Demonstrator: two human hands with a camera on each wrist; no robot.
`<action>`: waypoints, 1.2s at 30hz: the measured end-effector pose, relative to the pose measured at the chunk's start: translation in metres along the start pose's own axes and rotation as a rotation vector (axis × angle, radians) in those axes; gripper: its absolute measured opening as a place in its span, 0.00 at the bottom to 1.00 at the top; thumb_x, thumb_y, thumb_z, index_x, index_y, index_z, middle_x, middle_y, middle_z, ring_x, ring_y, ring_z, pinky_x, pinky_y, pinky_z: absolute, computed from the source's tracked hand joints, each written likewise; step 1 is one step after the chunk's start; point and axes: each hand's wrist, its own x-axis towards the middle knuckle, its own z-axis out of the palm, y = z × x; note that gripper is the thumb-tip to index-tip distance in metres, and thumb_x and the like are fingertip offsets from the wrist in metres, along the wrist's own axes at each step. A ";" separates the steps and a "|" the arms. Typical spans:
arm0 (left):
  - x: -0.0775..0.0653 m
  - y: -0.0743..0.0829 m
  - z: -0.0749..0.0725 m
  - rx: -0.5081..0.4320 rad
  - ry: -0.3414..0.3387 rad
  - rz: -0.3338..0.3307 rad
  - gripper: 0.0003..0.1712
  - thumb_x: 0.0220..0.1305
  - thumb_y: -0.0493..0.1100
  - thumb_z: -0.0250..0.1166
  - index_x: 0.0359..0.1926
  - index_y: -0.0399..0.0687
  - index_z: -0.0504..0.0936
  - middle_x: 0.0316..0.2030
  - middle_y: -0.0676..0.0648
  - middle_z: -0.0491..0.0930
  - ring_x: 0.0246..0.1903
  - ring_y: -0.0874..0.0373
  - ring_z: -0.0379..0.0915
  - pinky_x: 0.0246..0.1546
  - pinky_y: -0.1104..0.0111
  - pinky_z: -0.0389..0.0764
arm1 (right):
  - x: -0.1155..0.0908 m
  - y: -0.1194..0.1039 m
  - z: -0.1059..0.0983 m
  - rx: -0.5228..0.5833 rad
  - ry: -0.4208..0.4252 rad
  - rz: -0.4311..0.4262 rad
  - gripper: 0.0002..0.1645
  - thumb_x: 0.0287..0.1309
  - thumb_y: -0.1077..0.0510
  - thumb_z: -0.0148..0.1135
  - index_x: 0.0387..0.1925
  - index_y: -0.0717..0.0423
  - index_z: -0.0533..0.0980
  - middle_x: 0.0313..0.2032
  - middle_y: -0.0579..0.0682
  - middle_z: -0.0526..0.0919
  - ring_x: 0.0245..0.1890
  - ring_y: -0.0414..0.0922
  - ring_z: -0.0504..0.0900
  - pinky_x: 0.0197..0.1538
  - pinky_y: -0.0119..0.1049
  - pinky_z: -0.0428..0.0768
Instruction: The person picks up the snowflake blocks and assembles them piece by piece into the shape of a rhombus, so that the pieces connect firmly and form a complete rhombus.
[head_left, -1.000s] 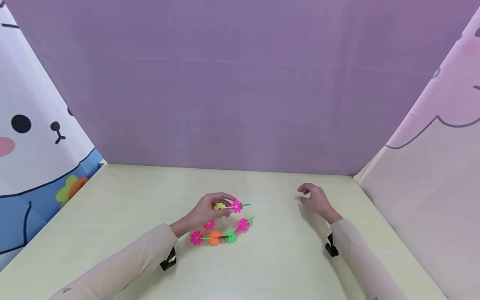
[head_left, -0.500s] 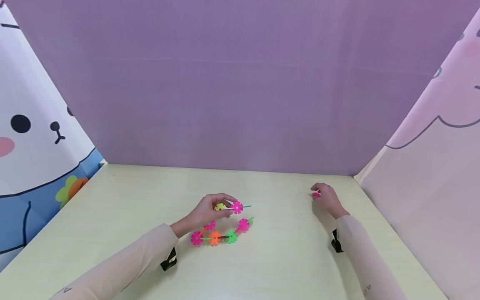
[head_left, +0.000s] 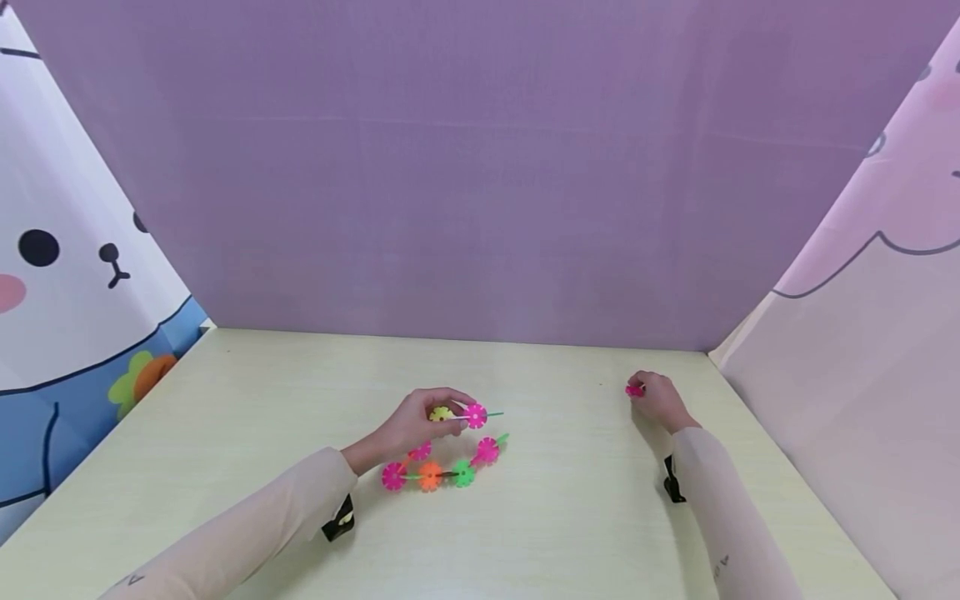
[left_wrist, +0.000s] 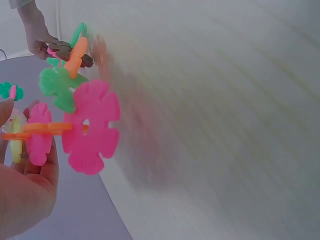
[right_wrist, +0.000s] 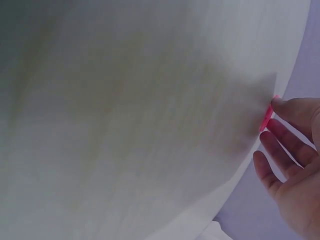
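Note:
My left hand (head_left: 411,423) grips a chain of interlocked plastic snowflake discs (head_left: 430,476), pink, orange, green and yellow among them. Beyond its fingertips a pink disc (head_left: 476,416) sticks out with a green one on edge. The chain curves down and round below the hand, open at the right side. Close up in the left wrist view are a large pink disc (left_wrist: 95,127) and an orange disc (left_wrist: 47,127) slotted into it. Far to the right, my right hand (head_left: 662,403) pinches a single pink snowflake disc (right_wrist: 267,116) between thumb and fingers, just above the table.
The pale wooden table (head_left: 570,517) ends at a purple backdrop (head_left: 480,183). Cartoon-printed cloths stand at the left (head_left: 75,250) and right (head_left: 862,400) sides. Each wrist carries a black strap mount (head_left: 674,481).
My right hand has moved right and taken hold of a pink snowflake disc, then shifted slightly nearer. The left hand and the chain have stayed almost still.

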 end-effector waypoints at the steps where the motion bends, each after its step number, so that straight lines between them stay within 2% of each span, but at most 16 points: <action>1: 0.000 0.000 0.000 0.002 0.002 0.000 0.17 0.56 0.41 0.65 0.48 0.58 0.79 0.42 0.49 0.79 0.34 0.54 0.79 0.33 0.60 0.79 | 0.000 0.001 0.000 0.000 0.003 0.002 0.11 0.50 0.70 0.57 0.38 0.71 0.74 0.33 0.63 0.80 0.34 0.53 0.78 0.42 0.47 0.77; 9: 0.000 0.001 0.000 0.007 0.005 0.002 0.16 0.56 0.41 0.65 0.47 0.58 0.79 0.43 0.49 0.79 0.36 0.53 0.77 0.34 0.58 0.79 | 0.000 -0.003 -0.003 0.011 0.025 -0.004 0.12 0.49 0.69 0.59 0.38 0.72 0.74 0.33 0.63 0.76 0.33 0.53 0.76 0.41 0.48 0.76; 13: 0.000 0.001 0.000 0.016 0.008 0.007 0.16 0.56 0.41 0.65 0.47 0.59 0.80 0.43 0.50 0.79 0.41 0.52 0.76 0.34 0.61 0.79 | 0.001 -0.005 -0.004 -0.004 0.033 -0.004 0.13 0.49 0.68 0.60 0.38 0.72 0.75 0.34 0.63 0.74 0.34 0.54 0.76 0.40 0.46 0.77; 18: 0.001 0.001 0.000 0.036 0.014 0.013 0.16 0.56 0.41 0.65 0.46 0.59 0.80 0.43 0.52 0.80 0.43 0.52 0.74 0.32 0.68 0.78 | 0.000 -0.007 -0.007 0.015 0.037 0.003 0.10 0.45 0.71 0.61 0.35 0.70 0.76 0.33 0.62 0.76 0.33 0.53 0.78 0.39 0.45 0.78; 24: 0.001 0.000 -0.001 0.045 0.015 0.031 0.15 0.56 0.41 0.65 0.46 0.58 0.80 0.42 0.52 0.80 0.43 0.52 0.73 0.32 0.70 0.77 | -0.002 -0.013 -0.011 0.027 0.027 0.012 0.09 0.46 0.72 0.58 0.33 0.65 0.78 0.32 0.59 0.81 0.33 0.52 0.79 0.39 0.45 0.78; 30: 0.001 0.000 -0.002 0.052 0.012 0.050 0.16 0.56 0.42 0.65 0.47 0.55 0.80 0.43 0.49 0.80 0.43 0.51 0.73 0.31 0.71 0.76 | -0.003 -0.024 -0.015 0.061 0.060 -0.057 0.07 0.48 0.71 0.59 0.32 0.65 0.79 0.31 0.59 0.82 0.33 0.52 0.79 0.40 0.46 0.77; 36: 0.000 0.001 -0.002 0.058 0.024 0.044 0.15 0.56 0.42 0.65 0.46 0.57 0.80 0.43 0.51 0.80 0.46 0.50 0.73 0.34 0.70 0.76 | -0.006 -0.039 -0.016 0.156 0.094 -0.085 0.08 0.47 0.73 0.59 0.32 0.67 0.79 0.30 0.60 0.82 0.30 0.50 0.80 0.35 0.40 0.79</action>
